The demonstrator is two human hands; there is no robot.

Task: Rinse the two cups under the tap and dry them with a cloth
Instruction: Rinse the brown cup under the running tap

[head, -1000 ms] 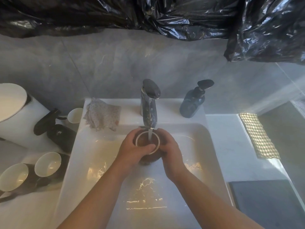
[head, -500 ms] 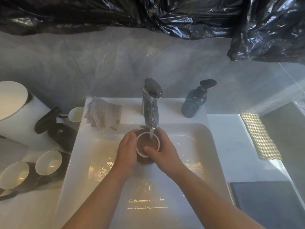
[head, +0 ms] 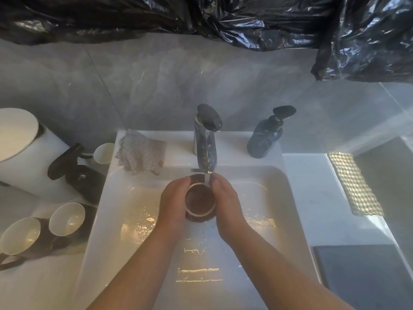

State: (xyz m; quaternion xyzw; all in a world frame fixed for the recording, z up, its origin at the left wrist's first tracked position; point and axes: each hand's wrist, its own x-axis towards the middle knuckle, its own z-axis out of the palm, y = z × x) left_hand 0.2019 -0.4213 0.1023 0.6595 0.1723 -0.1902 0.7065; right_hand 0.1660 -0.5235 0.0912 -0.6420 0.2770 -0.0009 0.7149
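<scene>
Grey wall (head: 156,86), white sink (head: 268,198); left hand (head: 173,202), right hand (head: 226,204) grip cup (head: 200,203).

A cup (head: 200,203) is in the sink (head: 279,198) under the tap (head: 206,148); cloth (head: 142,154) left of the tap, soap bottle (head: 266,139) right; two other cups (head: 67,218) left of the sink.

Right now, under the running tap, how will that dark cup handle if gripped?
Likely slippery: water from the tap lands at the rim of the cup, so it is wet. Probably stiff and breakable: it looks ceramic, held over a hard sink. Unlikely to tip while the left hand and right hand both wrap it.
</scene>
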